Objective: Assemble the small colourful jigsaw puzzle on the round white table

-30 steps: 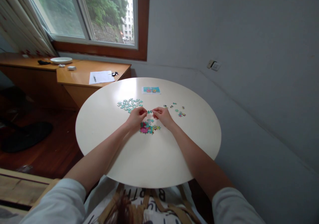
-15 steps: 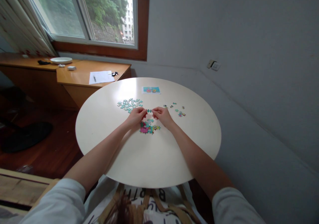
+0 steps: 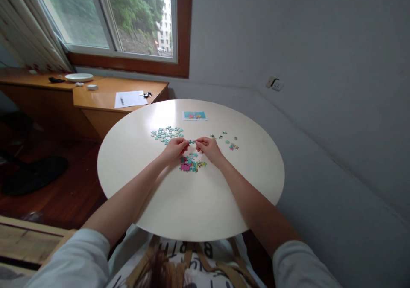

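Observation:
Small teal jigsaw puzzle pieces point(image 3: 191, 142) are pinched between my two hands, just above the white round table point(image 3: 198, 207). My left hand point(image 3: 176, 148) closes thumb and finger on their left end. On the right end, my right hand point(image 3: 209, 148) grips in the same way. Directly below lies a partly joined jigsaw section point(image 3: 191, 164) in pink, yellow and teal. Beside my left hand spreads a heap of loose teal pieces point(image 3: 167, 134). Several more loose pieces point(image 3: 233, 146) are scattered to the right of my right hand.
A small colour picture card point(image 3: 194, 116) lies near the table's far side. Behind on the left, a wooden desk point(image 3: 105, 85) carries a white plate point(image 3: 78, 77), a paper sheet point(image 3: 130, 100) and keys point(image 3: 147, 94). A black round base point(image 3: 35, 175) stands on the floor.

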Motion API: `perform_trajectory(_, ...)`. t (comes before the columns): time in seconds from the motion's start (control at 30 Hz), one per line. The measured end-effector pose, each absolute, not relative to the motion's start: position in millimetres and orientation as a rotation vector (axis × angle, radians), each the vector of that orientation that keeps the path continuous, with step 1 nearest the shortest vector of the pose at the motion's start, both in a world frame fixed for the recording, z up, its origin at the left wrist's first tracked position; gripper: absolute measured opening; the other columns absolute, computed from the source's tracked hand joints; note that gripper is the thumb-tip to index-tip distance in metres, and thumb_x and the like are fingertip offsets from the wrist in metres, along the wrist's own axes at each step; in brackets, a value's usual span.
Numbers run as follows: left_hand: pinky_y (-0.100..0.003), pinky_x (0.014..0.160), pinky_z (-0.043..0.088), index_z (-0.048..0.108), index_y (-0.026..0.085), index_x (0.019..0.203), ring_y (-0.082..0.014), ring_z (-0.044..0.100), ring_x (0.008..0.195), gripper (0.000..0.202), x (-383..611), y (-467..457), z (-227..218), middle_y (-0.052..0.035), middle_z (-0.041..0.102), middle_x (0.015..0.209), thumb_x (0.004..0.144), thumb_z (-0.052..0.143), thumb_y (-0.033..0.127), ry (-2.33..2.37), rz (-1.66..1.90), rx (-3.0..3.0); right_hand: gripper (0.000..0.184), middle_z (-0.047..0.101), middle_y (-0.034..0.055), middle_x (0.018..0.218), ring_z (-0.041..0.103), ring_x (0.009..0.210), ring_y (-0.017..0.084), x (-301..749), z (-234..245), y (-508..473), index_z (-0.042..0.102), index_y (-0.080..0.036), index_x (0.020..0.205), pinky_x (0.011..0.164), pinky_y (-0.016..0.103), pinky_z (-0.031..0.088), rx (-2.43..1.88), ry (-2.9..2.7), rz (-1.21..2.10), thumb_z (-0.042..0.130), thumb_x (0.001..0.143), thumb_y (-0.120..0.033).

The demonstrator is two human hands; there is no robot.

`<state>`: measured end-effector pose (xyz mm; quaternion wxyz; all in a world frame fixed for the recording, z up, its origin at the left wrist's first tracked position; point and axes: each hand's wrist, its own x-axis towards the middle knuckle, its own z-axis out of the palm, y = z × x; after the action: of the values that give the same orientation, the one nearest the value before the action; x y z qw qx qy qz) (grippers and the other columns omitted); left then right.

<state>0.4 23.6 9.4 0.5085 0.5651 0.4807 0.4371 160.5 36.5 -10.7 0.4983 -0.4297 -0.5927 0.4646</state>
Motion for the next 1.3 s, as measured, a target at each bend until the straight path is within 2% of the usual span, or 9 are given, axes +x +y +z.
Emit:
perform_trajectory(0.6, -0.021, 0.041, 0.025, 0.05, 0.018, 0.06, -0.0072, 0.036, 0.045, 0.023, -0.6, 24.0, 7.5, 0.0028, 0.045, 0.051, 0.068, 0.057, 0.039, 1.144, 1.025, 1.407, 0.03, 0.058, -0.0014, 0.053, 0.052, 0.051, 0.01, 160.6, -11.8, 37.1, 0.062, -0.016, 0.072, 0.052, 0.025, 0.042, -1.052, -1.426, 1.134, 0.07, 0.063, -0.043)
perform_trajectory(0.93, -0.021, 0.043, 0.03, 0.053, 0.017, 0.057, -0.007, 0.039, 0.044, 0.017, 0.0, 22.7, 9.6, 0.0034, 0.048, 0.049, 0.07, 0.059, 0.026, 1.13, 1.057, 1.331, 0.028, 0.057, -0.0019, 0.052, 0.052, 0.052, 0.011, 160.2, -12.0, 37.9, 0.063, -0.016, 0.073, 0.053, 0.025, 0.043, -1.044, -1.412, 1.133, 0.07, 0.063, -0.041)
perform_trajectory(1.3, -0.02, 0.042, 0.028, 0.053, 0.016, 0.059, -0.0069, 0.039, 0.044, 0.018, -0.6, 22.6, 9.4, 0.0034, 0.047, 0.05, 0.071, 0.06, 0.028, 1.128, 1.048, 1.372, 0.028, 0.057, -0.0015, 0.054, 0.053, 0.053, 0.011, 160.7, -13.2, 38.2, 0.063, -0.016, 0.075, 0.053, 0.025, 0.043, -1.057, -1.428, 1.111, 0.069, 0.064, -0.041)
